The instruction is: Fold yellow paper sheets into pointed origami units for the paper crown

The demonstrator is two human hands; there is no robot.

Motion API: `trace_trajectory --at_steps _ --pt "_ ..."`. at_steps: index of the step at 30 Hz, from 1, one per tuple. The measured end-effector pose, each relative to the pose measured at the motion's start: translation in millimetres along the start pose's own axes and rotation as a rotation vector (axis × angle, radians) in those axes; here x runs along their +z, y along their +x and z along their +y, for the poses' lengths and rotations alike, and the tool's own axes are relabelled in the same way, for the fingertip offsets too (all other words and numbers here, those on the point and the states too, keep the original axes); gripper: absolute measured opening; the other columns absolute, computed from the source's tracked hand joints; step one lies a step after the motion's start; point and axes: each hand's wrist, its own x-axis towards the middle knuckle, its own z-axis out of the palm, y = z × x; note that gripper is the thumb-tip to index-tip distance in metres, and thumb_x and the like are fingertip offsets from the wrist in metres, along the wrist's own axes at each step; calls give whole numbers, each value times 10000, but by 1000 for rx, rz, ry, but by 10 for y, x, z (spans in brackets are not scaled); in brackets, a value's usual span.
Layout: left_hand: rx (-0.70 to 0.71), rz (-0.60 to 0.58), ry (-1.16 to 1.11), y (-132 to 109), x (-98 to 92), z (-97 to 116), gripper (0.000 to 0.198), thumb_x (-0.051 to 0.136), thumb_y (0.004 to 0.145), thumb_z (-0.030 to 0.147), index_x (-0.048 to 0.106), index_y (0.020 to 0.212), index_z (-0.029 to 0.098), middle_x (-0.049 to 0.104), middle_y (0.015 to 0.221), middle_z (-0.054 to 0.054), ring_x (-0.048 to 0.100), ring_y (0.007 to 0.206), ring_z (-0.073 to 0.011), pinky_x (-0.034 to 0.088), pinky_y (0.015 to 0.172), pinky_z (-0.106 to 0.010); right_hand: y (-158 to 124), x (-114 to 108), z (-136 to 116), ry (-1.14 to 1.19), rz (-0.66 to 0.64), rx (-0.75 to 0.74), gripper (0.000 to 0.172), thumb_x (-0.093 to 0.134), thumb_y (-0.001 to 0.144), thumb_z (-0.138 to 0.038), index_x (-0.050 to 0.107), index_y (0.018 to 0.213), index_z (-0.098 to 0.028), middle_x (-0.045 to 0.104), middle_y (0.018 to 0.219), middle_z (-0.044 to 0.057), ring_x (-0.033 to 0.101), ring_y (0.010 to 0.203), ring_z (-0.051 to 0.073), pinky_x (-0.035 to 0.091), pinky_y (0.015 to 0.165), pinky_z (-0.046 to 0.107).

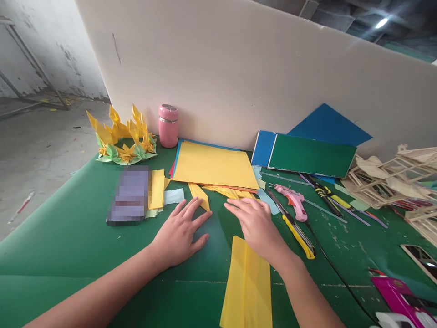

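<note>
My left hand (182, 232) rests with spread fingers, its fingertips at a folded yellow paper strip (200, 196) on the green table. Over the table to its right, my right hand (252, 223) has its fingers stretched out near a heap of folded yellow paper pieces (235, 191); whether it touches them I cannot tell. Below my right wrist lies a creased yellow paper sheet (246, 287), partly covered by that hand. Behind both hands sits a stack of coloured paper (215, 164), yellow on top. Neither hand grips anything that I can see.
A yellow and green paper crown (124, 139) and a pink flask (168, 127) stand at the back left. To the right lie a yellow utility knife (297, 234), a pink glue gun (292, 200) with a black cord, and wooden stick models (385, 177). A white board (232, 68) rises behind.
</note>
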Motion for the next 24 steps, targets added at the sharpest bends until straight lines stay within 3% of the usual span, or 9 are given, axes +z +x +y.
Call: trace_trajectory --at_steps 3,6,9,13,20,24 --pt "12 -4 -9 0 -4 -2 478 489 885 391 485 1336 231 452 1410 -143 371 1340 -286 312 1091 -505 -189 -97 28 103 -124 122 362 436 927 -245 569 1260 -286 589 1277 53 495 1185 258 388 973 467" --pt "4 14 -18 -4 -5 0 500 493 884 379 449 1363 241 402 1447 -141 352 1349 -296 326 1079 -506 -301 -156 19 239 -354 194 597 659 788 -402 467 1346 -319 475 1377 51 426 1271 275 408 992 419" --pt "-32 27 -14 -3 -1 6 488 512 874 387 471 1345 268 411 1439 -119 399 1304 -311 374 1041 -495 -341 -165 -14 279 -466 212 832 794 628 -374 420 1370 -338 403 1401 57 383 1298 294 403 1005 399" --pt "-38 -2 -11 18 4 13 489 499 876 434 495 1330 252 494 1372 -107 452 1250 -301 391 1029 -477 -334 -153 -83 262 -503 245 907 826 575 -274 401 1374 -329 419 1341 63 393 1273 290 387 1017 398" --pt "-71 -66 -23 99 2 31 567 509 866 503 474 1356 220 481 1407 -89 389 1282 -366 373 1033 -539 -291 -146 -179 256 -474 275 803 810 607 -282 448 1323 -288 448 1279 77 457 1207 286 453 935 369" --pt "-90 -76 -20 199 26 67 589 516 858 523 468 1357 214 492 1395 -89 381 1284 -369 393 1016 -517 -283 -114 -195 257 -431 268 749 803 621 -302 470 1292 -283 474 1246 84 470 1193 296 459 912 379"
